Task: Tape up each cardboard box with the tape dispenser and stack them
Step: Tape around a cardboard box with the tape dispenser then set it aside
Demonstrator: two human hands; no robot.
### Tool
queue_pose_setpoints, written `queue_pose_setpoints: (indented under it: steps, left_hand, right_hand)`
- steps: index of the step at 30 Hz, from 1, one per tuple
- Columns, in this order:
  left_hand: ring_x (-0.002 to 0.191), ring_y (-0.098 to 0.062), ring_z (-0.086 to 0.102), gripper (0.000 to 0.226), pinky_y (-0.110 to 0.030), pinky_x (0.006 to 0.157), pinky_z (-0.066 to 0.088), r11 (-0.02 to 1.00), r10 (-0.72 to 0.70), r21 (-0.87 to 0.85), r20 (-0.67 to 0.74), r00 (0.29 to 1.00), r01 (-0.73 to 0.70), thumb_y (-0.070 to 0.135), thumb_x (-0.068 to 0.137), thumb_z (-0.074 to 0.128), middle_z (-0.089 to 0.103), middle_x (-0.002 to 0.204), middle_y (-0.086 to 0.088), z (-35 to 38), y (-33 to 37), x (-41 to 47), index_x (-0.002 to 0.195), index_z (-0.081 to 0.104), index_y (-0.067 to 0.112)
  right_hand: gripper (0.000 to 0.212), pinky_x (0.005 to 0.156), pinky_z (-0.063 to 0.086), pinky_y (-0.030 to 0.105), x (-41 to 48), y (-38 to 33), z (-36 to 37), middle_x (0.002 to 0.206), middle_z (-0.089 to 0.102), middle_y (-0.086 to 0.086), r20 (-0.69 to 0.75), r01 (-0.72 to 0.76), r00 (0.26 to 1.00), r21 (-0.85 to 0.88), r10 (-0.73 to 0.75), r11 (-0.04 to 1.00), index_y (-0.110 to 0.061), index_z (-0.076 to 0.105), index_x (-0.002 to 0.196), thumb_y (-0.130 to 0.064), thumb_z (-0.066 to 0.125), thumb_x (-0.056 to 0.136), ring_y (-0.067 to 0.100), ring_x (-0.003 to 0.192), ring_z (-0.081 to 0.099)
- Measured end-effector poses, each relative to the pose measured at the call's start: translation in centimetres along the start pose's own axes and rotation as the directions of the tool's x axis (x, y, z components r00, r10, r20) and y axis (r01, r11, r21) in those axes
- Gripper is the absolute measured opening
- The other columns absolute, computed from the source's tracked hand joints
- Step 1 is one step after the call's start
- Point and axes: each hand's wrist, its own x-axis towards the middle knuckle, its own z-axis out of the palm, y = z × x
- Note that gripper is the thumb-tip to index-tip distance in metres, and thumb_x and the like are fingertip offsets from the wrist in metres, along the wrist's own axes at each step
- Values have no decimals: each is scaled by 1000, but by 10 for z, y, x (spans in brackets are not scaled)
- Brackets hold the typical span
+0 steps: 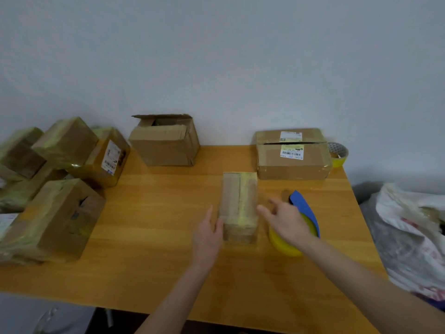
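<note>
A small taped cardboard box [238,203] stands in the middle of the wooden table [149,237]. My left hand [207,235] lies open against the box's left side, fingers straight. My right hand [287,221] hovers open just right of the box, over the blue tape dispenser [304,208] with its yellow tape roll [284,244], which rests on the table. At the back stands an untaped box [166,141] with its flaps loose. A labelled box [292,154] sits at the back right.
Several taped boxes [55,179] are piled at the table's left end. A spare yellow tape roll [338,154] lies behind the labelled box. Plastic bags [409,227] sit off the table's right edge. A plain wall runs behind.
</note>
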Motion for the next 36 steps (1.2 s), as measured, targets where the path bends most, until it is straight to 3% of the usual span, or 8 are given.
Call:
queue_pose_setpoints:
  steps: [2,4,10,15,20,25,31,36]
  left_hand:
    - [114,-18,56,48,-31,94,48,1000,-15,-1,49,999,15,26,101,46,58,127,1,10,8,3,146,37,12]
    - [105,-19,59,48,-33,88,50,999,-40,17,58,997,39,25,100,46,61,121,-4,17,11,5,146,37,12]
    - [99,-17,59,36,-33,85,52,972,-113,-181,203,973,151,29,101,46,61,113,-2,10,-3,12,132,53,11]
    - [83,-4,58,29,-12,65,47,996,-7,-85,-27,1000,5,35,92,60,61,93,8,-1,-23,9,117,64,20]
    - [77,-15,64,25,-33,73,54,972,-57,-226,16,998,59,22,87,69,65,79,3,1,-21,14,111,66,18]
    - [64,-3,53,17,-11,56,42,996,82,-36,11,997,-81,23,85,71,57,72,11,-1,-26,17,99,61,21]
    - [69,-9,52,48,-18,52,38,947,173,255,116,978,-198,51,75,73,52,80,10,0,-19,25,94,44,18]
    - [77,-20,61,48,-19,54,42,943,163,261,177,971,-206,37,81,73,59,88,-2,6,-21,33,94,32,15]
  right_hand:
    - [62,52,43,31,-8,-21,21,81,61,2,91,3,996,-120,8,993,-12,39,142,-56,37,98,21,75,61]
    - [54,59,50,36,-10,-27,33,95,65,10,63,-27,997,-161,37,987,-8,39,134,-50,35,101,27,83,63]
    - [46,68,48,35,-5,-15,33,95,62,5,36,-10,999,54,9,998,-9,46,136,-39,33,104,21,82,57]
    - [72,47,34,13,-14,-2,28,70,51,-15,-47,61,997,120,-56,991,-21,28,152,-47,59,92,1,61,51]
    - [71,61,43,12,-14,-1,32,73,57,-11,-57,106,994,153,-98,983,-27,36,149,-30,71,87,4,66,54]
    - [56,76,50,24,-16,0,33,94,68,-3,-101,209,971,-62,-215,976,-25,53,139,-34,70,87,12,85,61]
    - [54,47,33,29,-9,-11,37,73,47,-9,-88,165,971,-432,-223,887,-27,35,107,-67,60,80,19,64,51]
    - [43,52,44,31,-1,3,43,81,55,-7,-35,267,956,-299,-290,916,-24,35,109,-50,62,88,17,68,54]
